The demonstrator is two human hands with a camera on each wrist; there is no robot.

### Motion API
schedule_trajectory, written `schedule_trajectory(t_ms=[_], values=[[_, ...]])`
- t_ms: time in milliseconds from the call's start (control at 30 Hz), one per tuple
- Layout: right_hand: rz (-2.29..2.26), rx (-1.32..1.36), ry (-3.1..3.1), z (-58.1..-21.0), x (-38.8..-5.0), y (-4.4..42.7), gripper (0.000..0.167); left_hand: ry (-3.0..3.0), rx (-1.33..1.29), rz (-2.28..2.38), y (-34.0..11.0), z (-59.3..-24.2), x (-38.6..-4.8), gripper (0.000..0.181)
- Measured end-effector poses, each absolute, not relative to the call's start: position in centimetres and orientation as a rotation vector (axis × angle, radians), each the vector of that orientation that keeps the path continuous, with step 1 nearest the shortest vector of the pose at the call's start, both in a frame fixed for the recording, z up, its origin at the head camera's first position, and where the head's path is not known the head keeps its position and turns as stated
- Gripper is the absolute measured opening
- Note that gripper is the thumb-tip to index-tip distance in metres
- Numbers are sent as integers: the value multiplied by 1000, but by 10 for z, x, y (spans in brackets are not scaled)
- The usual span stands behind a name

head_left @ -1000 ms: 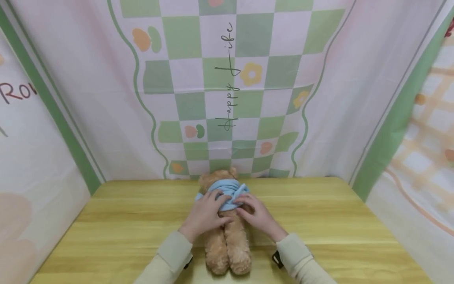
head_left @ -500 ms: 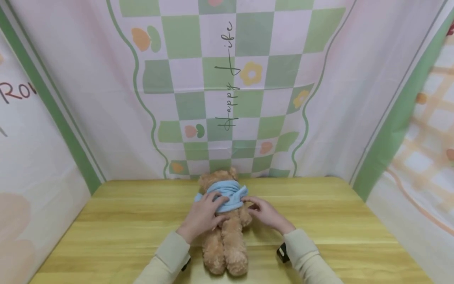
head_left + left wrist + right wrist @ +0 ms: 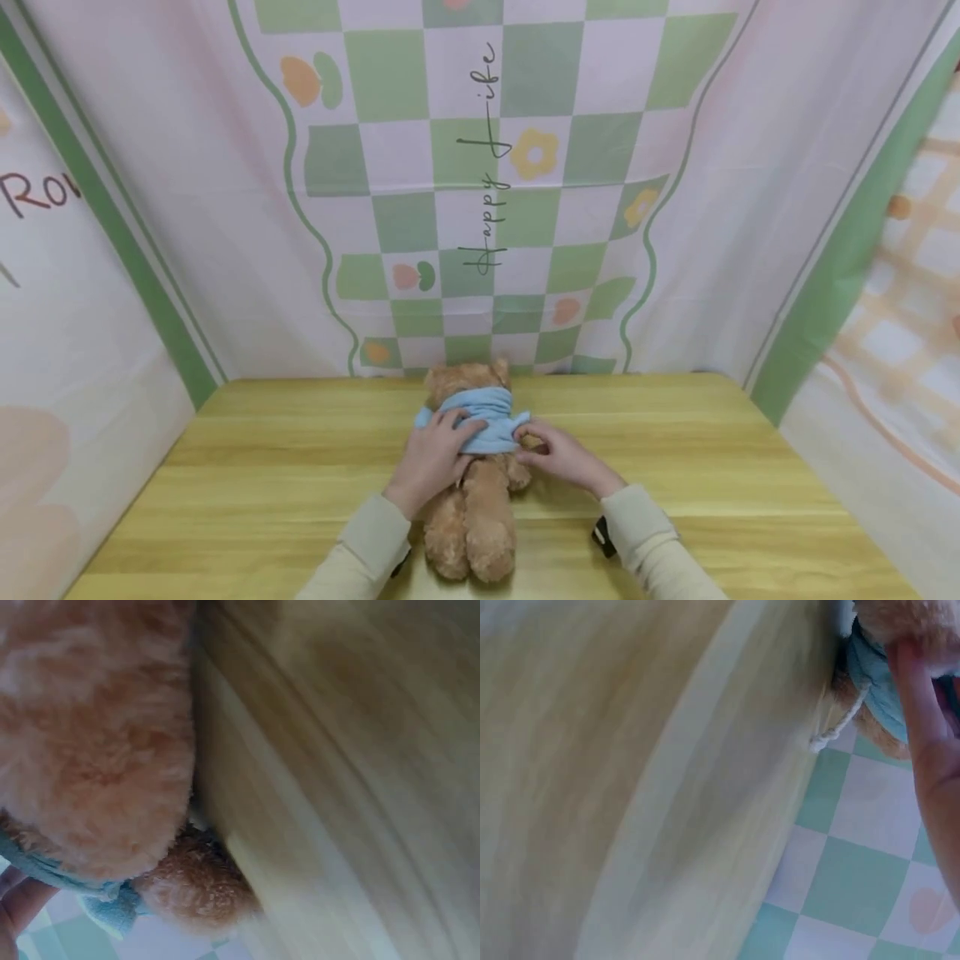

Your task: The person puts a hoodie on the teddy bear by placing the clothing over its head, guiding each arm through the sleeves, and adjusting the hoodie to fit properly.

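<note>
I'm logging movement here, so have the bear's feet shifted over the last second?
Yes: in the head view, the bear's feet have swung left, judged against the checkered backdrop.

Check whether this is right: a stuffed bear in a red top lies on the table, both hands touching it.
Not quite: the top is light blue, not red, as the head view shows. The stuffed bear does lie on the table, with the left hand and right hand touching it.

The bear (image 3: 488,496) is brown, its top (image 3: 497,432) blue, the backdrop (image 3: 463,208) green-checked.
</note>
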State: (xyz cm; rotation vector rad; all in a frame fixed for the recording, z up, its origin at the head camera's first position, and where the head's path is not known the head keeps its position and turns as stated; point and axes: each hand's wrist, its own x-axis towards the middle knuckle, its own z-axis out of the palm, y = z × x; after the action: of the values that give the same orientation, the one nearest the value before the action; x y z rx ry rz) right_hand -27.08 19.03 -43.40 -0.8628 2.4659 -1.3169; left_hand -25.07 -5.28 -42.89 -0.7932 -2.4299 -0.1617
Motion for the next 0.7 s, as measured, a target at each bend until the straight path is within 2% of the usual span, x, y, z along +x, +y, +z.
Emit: schedule_trajectory(t_ms=[133,200,433,600,700], values=[[-1366,-801,2346,-430,-266,192,58,-2446,-794,-245,-53,-424,-252,41],[-1321,-814,2430,-430,-266,190,60,-2453,-789,-262,-53,-423,-252,41],[-1271,-948,2760,-437,-270,180,34,-2475,-763,-278,-51,-422,-252,42],[-1317,-1036,2895,-439,-273,175,26,-2486,-742,-277,-49,-423,-250,43],[-1291,-988,3003,-439,-273,170,29,-2483,-714,-269,-47,-422,-248,43]])
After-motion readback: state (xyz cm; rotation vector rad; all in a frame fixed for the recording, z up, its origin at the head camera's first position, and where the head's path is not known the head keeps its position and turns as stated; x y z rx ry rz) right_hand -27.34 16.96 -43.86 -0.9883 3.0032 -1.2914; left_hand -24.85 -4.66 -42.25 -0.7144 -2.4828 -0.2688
